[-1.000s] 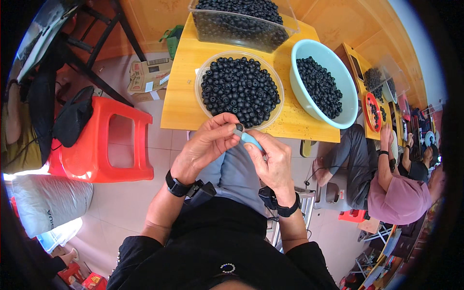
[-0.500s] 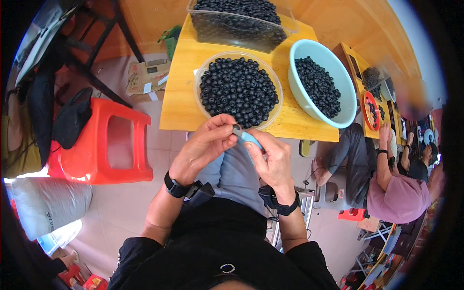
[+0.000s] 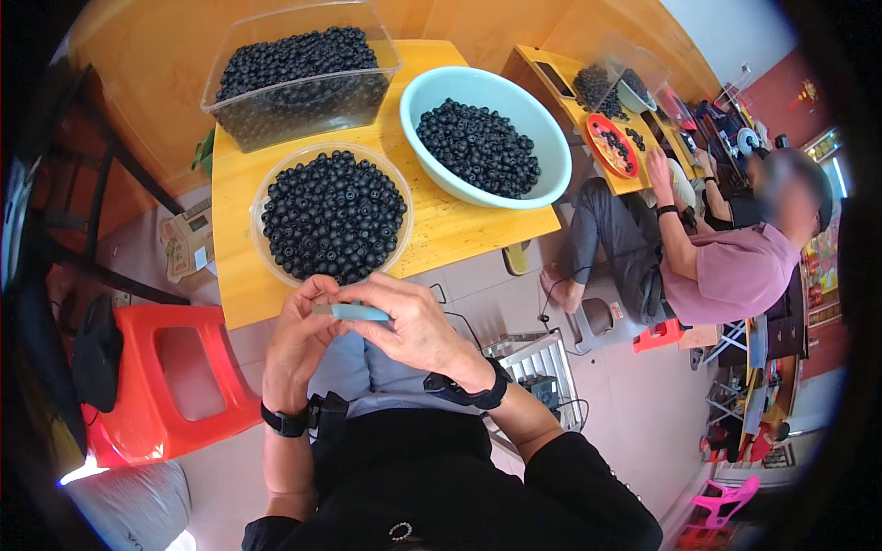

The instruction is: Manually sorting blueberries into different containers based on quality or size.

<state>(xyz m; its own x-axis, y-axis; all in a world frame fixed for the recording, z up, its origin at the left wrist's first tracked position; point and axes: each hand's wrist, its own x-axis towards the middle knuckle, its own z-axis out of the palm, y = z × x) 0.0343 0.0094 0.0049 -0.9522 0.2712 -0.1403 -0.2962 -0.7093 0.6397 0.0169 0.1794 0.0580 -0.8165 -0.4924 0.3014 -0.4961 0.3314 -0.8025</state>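
Note:
My right hand (image 3: 413,321) is wrapped round a small tool with a light blue handle (image 3: 360,312) and a short greyish blade (image 3: 322,309). The blade points left, at the closed fingertips of my left hand (image 3: 296,335); what those fingers pinch, if anything, is hidden. Both hands are together just in front of the near edge of a shallow clear round tray (image 3: 258,230). Many small black round pieces (image 3: 335,216) fill it, several showing a hollow on top.
Behind the tray on the yellow table (image 3: 432,253) stand a clear rectangular bin (image 3: 248,133) and a mint-green basin (image 3: 548,147), both holding black pieces. A red stool (image 3: 152,386) is at left. A person in a pink shirt (image 3: 726,275) sits right, beside a red plate (image 3: 595,138).
The view has swung right, so the table sits further left. My right hand has turned over the tool, whose handle now lies nearly level. The dark round piece at my left fingertips no longer shows.

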